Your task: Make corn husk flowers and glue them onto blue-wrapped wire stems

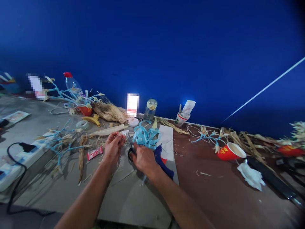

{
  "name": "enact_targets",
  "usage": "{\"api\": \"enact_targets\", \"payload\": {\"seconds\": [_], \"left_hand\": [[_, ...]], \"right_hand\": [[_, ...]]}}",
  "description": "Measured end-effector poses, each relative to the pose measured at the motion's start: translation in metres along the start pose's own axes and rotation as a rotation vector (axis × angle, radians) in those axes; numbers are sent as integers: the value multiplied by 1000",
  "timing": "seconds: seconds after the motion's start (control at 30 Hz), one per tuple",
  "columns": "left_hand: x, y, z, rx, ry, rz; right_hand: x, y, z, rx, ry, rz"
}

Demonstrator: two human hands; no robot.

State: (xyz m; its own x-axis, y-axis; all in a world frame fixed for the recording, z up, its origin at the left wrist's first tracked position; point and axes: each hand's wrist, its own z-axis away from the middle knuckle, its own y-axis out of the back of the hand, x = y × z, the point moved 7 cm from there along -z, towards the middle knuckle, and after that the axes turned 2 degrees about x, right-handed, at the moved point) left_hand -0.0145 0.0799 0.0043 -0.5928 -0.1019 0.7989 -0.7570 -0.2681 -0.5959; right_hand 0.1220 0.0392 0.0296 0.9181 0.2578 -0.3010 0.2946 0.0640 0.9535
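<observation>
My left hand [113, 147] pinches a small whitish piece [124, 132], thin like a bit of dried husk. In my right hand [144, 156] is a pair of scissors [130, 153] with black handles, its blades pointing up close to the pale piece. Whether the blades touch it I cannot tell. Just beyond my right hand lies a heap of light blue ribbon [145, 135]. A blue tool that looks like a glue gun [164, 163] rests beside my right wrist, partly hidden. Left of my left hand is a pink candy wrapper [94, 153].
A power strip [25, 162] with a black cord runs along the left. Dried husks [108, 111], a plastic bottle [72, 84] and a glass jar [150, 110] stand toward the blue wall. Rightward are a tipped red cup [225, 152], crumpled tissue [250, 175] and a black-handled object [270, 178].
</observation>
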Motion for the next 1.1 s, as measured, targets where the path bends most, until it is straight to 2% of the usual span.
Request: {"api": "enact_targets", "payload": {"seconds": [0.33,0.57,0.73,0.83,0.97,1.03,1.1], "left_hand": [[-1,-10,6,-65,-7,-85],[-3,-8,4,-92,-66,-184],[-4,-11,7,-126,-27,-183],[-2,-18,11,-163,-19,-151],[-6,-22,13,-229,27,-121],[-11,-24,14,-270,53,-123],[-16,-26,15,-309,71,-150]], "right_hand": [[-3,-1,4,-52,-14,44],[-1,2,2,-16,-22,43],[4,11,1,11,0,29],[7,16,-4,122,-1,-126],[17,16,-14,305,-29,-606],[21,14,-17,348,-36,-803],[23,16,-18,381,-20,-899]]}}
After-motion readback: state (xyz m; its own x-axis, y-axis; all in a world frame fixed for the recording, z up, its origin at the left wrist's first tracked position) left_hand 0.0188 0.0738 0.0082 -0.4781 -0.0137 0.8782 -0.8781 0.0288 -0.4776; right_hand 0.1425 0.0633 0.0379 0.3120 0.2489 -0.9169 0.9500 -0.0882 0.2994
